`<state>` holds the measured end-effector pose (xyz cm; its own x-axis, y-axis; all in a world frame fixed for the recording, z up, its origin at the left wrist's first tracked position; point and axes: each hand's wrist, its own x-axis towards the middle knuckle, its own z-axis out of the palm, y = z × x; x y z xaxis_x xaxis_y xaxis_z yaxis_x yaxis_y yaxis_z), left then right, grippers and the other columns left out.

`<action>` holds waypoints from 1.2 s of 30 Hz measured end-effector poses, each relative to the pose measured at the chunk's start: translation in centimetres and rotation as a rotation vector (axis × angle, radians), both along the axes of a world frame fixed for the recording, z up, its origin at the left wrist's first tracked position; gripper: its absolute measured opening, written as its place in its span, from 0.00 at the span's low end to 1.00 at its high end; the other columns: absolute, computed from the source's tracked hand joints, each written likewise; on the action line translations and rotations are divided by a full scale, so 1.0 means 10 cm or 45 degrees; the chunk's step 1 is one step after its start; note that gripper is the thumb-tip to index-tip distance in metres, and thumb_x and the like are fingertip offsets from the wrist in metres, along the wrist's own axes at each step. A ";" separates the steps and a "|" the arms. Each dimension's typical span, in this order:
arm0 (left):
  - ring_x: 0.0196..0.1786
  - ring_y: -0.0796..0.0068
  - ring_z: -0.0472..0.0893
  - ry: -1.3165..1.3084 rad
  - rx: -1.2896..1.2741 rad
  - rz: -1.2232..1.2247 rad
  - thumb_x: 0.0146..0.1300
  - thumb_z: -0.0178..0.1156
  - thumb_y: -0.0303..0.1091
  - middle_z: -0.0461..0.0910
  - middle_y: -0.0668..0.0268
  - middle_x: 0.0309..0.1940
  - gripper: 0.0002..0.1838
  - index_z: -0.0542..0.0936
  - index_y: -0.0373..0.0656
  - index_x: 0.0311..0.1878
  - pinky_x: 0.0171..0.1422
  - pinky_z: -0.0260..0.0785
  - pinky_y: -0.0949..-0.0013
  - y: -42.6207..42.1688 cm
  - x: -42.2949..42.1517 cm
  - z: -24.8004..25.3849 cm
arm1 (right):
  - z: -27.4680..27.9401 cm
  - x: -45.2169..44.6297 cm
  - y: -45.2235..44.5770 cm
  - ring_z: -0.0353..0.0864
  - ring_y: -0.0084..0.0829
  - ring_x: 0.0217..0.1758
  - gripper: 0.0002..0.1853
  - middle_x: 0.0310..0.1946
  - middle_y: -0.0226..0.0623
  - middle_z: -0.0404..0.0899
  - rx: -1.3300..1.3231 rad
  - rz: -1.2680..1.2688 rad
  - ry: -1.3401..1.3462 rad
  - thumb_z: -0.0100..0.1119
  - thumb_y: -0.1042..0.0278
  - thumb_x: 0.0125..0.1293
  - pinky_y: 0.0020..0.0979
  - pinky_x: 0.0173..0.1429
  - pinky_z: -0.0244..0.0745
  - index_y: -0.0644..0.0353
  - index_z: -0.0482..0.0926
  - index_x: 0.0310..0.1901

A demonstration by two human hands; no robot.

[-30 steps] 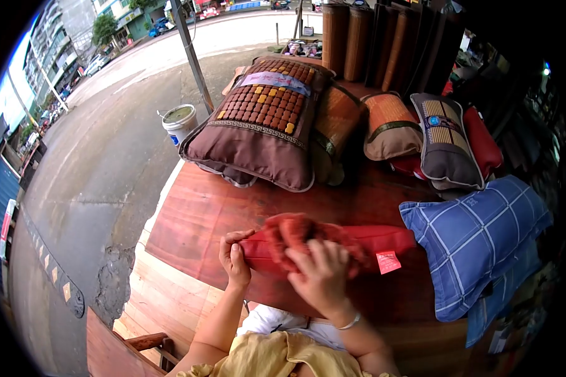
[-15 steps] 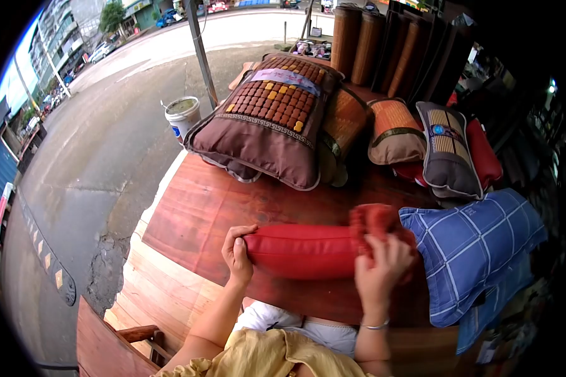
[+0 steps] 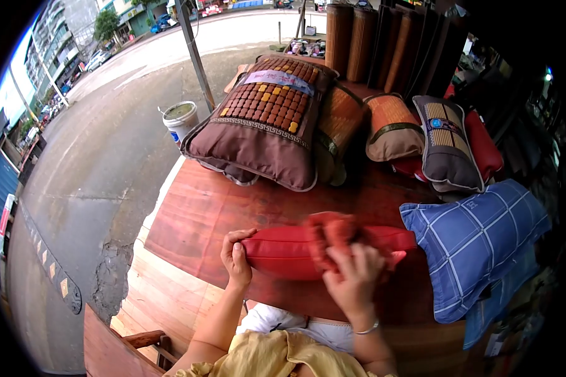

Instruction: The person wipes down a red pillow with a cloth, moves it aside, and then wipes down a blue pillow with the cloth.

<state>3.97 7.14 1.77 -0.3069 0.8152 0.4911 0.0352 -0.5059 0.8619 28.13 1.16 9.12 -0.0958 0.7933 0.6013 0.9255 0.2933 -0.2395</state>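
A long red pillow [image 3: 277,251] with a smooth surface and a seam lies crosswise on the reddish wooden table [image 3: 188,213]. My left hand [image 3: 238,256] grips its left end, thumb toward me and fingers behind. My right hand [image 3: 353,276] is closed on a crumpled red cloth [image 3: 333,235], which rests against the pillow right of its middle. The cloth and right fingers are slightly blurred. Part of a pale red tag shows beside the right hand. The cloth hides part of the pillow's top.
A blue checked pillow [image 3: 478,245] lies close to the red pillow's right end. Behind are a large brown beaded cushion [image 3: 258,138], an orange-tan pillow [image 3: 393,129] and a grey pillow [image 3: 449,144]. A white bucket [image 3: 181,119] stands beyond the left edge, near a pole [image 3: 195,56].
My right hand and the cloth moved right along the pillow, then came back left toward its middle. My left hand keeps its hold on the left end.
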 end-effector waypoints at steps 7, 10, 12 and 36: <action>0.50 0.64 0.80 0.023 0.030 0.007 0.71 0.46 0.36 0.82 0.53 0.46 0.18 0.79 0.32 0.45 0.62 0.69 0.63 -0.02 0.01 0.03 | 0.00 0.92 -0.17 0.71 0.52 0.58 0.20 0.54 0.46 0.74 0.144 -0.495 0.259 0.62 0.74 0.50 0.53 0.66 0.63 0.55 0.83 0.48; 0.50 0.65 0.80 0.009 0.027 0.021 0.71 0.46 0.36 0.82 0.54 0.45 0.18 0.79 0.32 0.45 0.61 0.69 0.64 -0.02 0.03 0.04 | 0.01 0.69 -0.10 0.70 0.53 0.57 0.19 0.55 0.46 0.74 0.159 -0.510 0.187 0.62 0.73 0.50 0.54 0.66 0.62 0.54 0.83 0.48; 0.50 0.65 0.80 -0.042 0.007 0.018 0.72 0.46 0.37 0.82 0.54 0.45 0.18 0.79 0.32 0.45 0.61 0.69 0.64 -0.01 0.04 0.03 | 0.02 0.42 -0.06 0.71 0.52 0.55 0.19 0.54 0.43 0.74 0.104 -0.384 0.093 0.63 0.70 0.51 0.56 0.62 0.63 0.48 0.82 0.47; 0.53 0.62 0.80 -0.092 0.006 -0.009 0.72 0.44 0.36 0.82 0.51 0.47 0.16 0.75 0.33 0.48 0.65 0.68 0.62 0.02 0.01 -0.05 | -0.08 1.01 -0.06 0.73 0.51 0.56 0.22 0.51 0.46 0.74 0.173 -0.394 0.428 0.58 0.78 0.50 0.49 0.65 0.65 0.59 0.81 0.50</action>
<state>4.05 7.35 1.31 -0.3361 0.8153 0.4716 -0.0306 -0.5099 0.8597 38.19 0.56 8.35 0.3501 0.6657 0.6589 0.8521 0.0658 -0.5192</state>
